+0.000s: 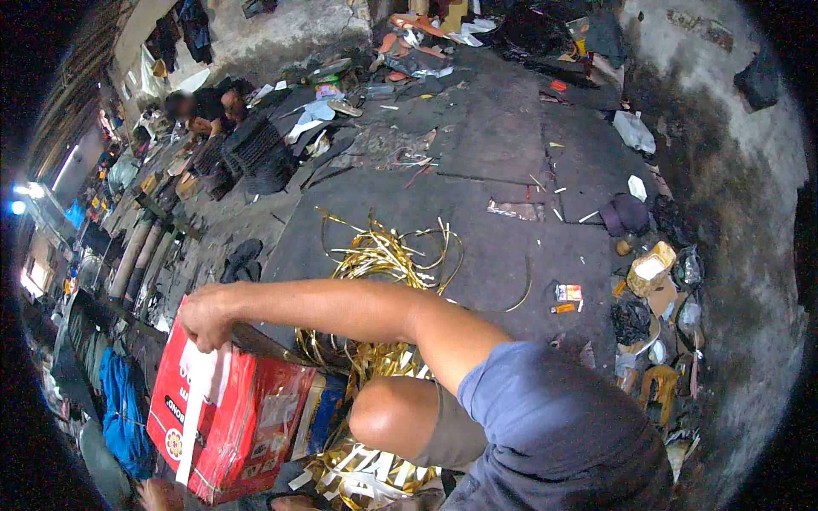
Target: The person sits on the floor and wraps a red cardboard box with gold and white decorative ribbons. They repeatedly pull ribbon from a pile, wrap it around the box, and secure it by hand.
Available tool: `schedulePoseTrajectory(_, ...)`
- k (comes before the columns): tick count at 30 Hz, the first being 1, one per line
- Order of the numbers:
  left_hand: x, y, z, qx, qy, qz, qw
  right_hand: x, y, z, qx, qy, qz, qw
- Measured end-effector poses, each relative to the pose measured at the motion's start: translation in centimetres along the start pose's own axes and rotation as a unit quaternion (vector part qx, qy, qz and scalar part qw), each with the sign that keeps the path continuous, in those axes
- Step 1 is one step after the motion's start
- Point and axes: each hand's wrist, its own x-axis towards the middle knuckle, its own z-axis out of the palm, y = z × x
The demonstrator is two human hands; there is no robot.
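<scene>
My right arm reaches across to the left, and my right hand [206, 317] is closed at the upper edge of a red printed cardboard box [264, 409]. A white strip [198, 400] runs down the box's face from under those fingers, so the hand appears to grip its upper end. At the bottom left, my left hand [160, 494] shows only in part beside the box's lower corner, near the strip's lower end. Its fingers are too blurred to read. My bare knee [392, 417] is bent to the right of the box.
Tangled gold and white strips [383, 255] lie on the dark floor mat [503, 128], with more [366, 477] beside my knee. A blue cloth bundle [123, 413] stands left of the box. Scraps and a yellow container [652, 268] line the right wall. Another person [213, 106] crouches far left near black stacked pieces [260, 157].
</scene>
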Motion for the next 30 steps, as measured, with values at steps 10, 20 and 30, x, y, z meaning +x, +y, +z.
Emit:
schedulePoseTrajectory(10, 6.8, 27.9, -2.2, -0.641, 0.151, 0.192, 0.727, -0.4, 0.9, 4.2, -0.135, 0.254, -0.051, 0.956)
schedulePoseTrajectory(20, 5.2, 28.8, -2.5, -0.637, 0.205, 0.164, 0.724, -2.9, 0.6, 3.8, -0.208, 0.248, -0.149, 0.934)
schedulePoseTrajectory(30, 5.7, 27.8, -2.6, -0.704, 0.115, 0.188, 0.675, -3.2, -0.2, 1.9, -0.183, 0.142, -0.112, 0.966)
